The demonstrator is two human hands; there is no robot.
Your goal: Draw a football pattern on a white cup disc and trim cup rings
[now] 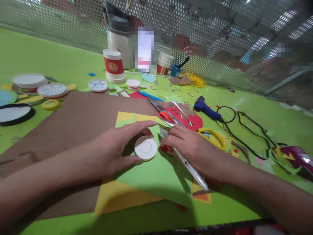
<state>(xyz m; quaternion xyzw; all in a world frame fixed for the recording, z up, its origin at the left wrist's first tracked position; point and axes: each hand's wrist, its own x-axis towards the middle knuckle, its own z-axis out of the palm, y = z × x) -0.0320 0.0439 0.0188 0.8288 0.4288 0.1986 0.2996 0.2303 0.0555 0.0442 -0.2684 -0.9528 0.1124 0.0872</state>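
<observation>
My left hand [122,143] curls around a small white disc [146,152], with the thumb at its lower left edge and fingers behind its upper edge. A pencil-drawn hexagon marks the disc's face. In my right hand [188,142] is a clear-barrelled pen [188,168], its tip pointing up and left, just right of the disc. Something red shows under the right fingers, but I cannot make out what. Beneath both hands lie a light green paper sheet [156,181], a yellow sheet [127,192] and brown cardboard [97,114].
Beyond the hands lie a craft knife [156,104], scissors [168,117] and red paper scraps [195,122]. A blue glue gun [206,109] with a looping black cord is at right. Paper cups [113,67] and a white flask [118,42] stand behind; cut cup pieces [52,89] lie left.
</observation>
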